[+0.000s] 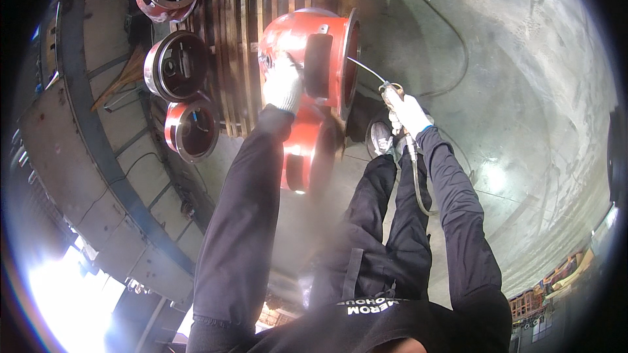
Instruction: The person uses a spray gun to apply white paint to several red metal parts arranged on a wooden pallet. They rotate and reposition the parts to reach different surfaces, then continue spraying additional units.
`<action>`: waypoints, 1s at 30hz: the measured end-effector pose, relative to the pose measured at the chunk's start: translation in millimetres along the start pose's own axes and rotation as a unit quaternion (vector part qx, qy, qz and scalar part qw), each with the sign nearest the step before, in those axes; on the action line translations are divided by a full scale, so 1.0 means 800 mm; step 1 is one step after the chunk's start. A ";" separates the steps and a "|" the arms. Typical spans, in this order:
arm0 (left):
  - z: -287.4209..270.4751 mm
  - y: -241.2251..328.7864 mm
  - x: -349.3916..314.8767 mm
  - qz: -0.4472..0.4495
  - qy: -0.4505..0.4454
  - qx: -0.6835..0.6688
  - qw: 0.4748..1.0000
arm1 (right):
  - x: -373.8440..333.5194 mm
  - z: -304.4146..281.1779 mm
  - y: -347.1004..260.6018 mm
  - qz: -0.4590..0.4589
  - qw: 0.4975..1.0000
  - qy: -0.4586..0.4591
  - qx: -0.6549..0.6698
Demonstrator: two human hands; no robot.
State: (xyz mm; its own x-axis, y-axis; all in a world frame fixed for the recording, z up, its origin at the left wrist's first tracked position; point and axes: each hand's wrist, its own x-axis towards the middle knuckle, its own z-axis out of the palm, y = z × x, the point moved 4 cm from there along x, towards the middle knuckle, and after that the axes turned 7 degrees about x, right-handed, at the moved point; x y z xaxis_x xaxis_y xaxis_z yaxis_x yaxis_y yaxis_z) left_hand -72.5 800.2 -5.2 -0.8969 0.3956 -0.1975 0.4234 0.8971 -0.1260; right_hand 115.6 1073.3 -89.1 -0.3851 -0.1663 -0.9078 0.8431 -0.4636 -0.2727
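Note:
A red cylindrical metal housing (288,31) with a rectangular window and a flanged open end lies on a wooden pallet. My left hand (283,85), in a white knit glove, rests on its near side with the fingers laid along the surface; glare washes out their detail. To the right of the flange, my gloved right hand (408,115) is closed around an air blow gun (391,91). The gun's long thin nozzle (366,68) points toward the housing's open end. A hose (417,183) hangs from the gun's handle and loops beside my legs.
More red housings (307,150) sit close by, with several open-ended ones (175,65) left of the slatted pallet (232,46). A long grey steel structure (98,157) runs along the left. Another hose (458,33) curves across the concrete floor (523,124). My shoes (381,137) stand near the pallet.

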 end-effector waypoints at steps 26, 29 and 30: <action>-0.003 0.001 0.000 -0.082 -0.056 -0.106 0.989 | 0.001 -0.006 -0.012 -0.011 0.999 -0.025 -0.042; -0.003 0.002 0.003 -0.091 -0.049 -0.103 0.989 | 0.006 -0.006 -0.009 0.014 0.999 -0.036 -0.018; -0.001 0.002 0.005 -0.086 -0.057 -0.084 0.991 | 0.009 -0.007 -0.008 0.023 0.999 -0.041 -0.009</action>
State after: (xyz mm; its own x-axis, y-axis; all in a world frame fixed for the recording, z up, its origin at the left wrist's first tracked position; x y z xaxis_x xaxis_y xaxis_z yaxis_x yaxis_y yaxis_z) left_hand -75.2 803.2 -5.2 -0.9295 0.2183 -0.2972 0.2302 0.9731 -0.0049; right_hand 109.9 1079.9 -95.4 -0.3742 -0.2592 -0.8904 0.8671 -0.4383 -0.2368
